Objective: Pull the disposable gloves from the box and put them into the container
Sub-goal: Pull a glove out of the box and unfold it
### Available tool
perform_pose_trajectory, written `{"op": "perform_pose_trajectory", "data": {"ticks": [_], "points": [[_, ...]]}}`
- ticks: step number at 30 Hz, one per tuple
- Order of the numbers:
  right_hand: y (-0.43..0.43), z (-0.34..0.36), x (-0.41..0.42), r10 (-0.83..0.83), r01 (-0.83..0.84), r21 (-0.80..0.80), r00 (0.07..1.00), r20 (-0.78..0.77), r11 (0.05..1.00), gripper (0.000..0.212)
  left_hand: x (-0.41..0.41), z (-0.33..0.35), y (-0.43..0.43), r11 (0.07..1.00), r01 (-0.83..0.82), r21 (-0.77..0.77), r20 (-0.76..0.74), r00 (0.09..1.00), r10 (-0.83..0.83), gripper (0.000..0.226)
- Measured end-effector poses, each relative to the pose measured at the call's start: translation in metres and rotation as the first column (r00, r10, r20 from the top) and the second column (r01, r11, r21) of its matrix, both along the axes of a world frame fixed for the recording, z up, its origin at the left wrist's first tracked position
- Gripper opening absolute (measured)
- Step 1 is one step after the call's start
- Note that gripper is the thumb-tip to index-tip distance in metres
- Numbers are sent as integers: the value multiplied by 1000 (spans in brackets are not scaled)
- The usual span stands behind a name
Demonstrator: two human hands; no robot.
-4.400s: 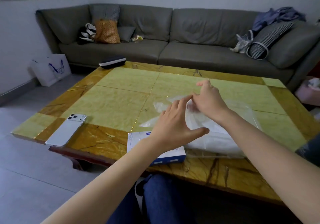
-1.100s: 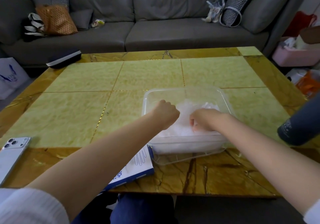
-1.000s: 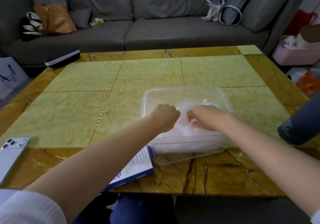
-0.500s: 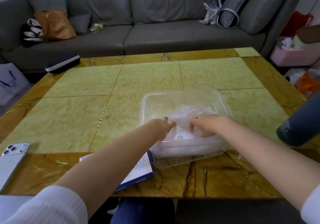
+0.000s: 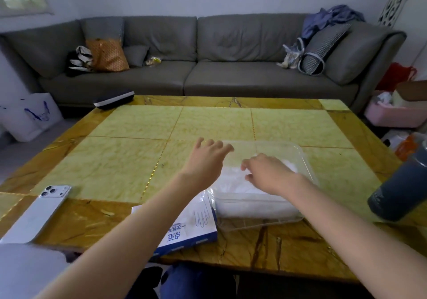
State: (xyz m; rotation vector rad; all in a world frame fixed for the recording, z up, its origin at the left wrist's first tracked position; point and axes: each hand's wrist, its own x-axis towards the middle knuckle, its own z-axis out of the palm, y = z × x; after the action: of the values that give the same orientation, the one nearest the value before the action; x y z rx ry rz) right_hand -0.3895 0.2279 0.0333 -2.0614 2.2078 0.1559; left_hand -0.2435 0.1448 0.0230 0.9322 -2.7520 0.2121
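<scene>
While the gloves [image 5: 233,183] lie heaped in the clear container [image 5: 302,160] near the tabletop's front edge, pressing them down evenly should keep the pile under the rim. The left hand [image 5: 206,160] hovers spread and empty over the container's far left corner. The right hand [image 5: 269,175] curls loosely over the pile, and I cannot tell whether it pinches anything. The gloves look white, filmy and crumpled.

The left hand [image 5: 205,157] now lifts clear of the container [image 5: 306,164], fingers spread. The right hand [image 5: 268,171] no longer presses the gloves [image 5: 231,183] and hovers over them.
</scene>
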Motion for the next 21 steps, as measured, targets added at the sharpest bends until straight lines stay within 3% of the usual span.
{"op": "perform_pose_trajectory", "data": {"ticks": [3, 9, 11, 16, 21], "points": [[5, -12, 31, 157, -135, -233, 984, 78, 963, 37, 39, -16, 4, 978, -166, 125, -162, 969, 185, 44], [17, -50, 90, 358, -217, -556, 920, 158, 802, 37, 106, -62, 27, 876, -344, 337, -128, 905, 405, 37], [24, -71, 106, 396, -243, -550, 901, 177, 799, 40, 124, -79, 37, 849, -367, 381, -113, 892, 437, 36], [24, -100, 125, 305, -192, -358, 905, 295, 914, 53, 138, -106, 51, 810, -348, 472, -161, 869, 467, 41], [12, -108, 134, 146, -54, -258, 924, 353, 965, 34, 142, -112, 53, 783, -291, 549, -212, 858, 468, 43]]}}
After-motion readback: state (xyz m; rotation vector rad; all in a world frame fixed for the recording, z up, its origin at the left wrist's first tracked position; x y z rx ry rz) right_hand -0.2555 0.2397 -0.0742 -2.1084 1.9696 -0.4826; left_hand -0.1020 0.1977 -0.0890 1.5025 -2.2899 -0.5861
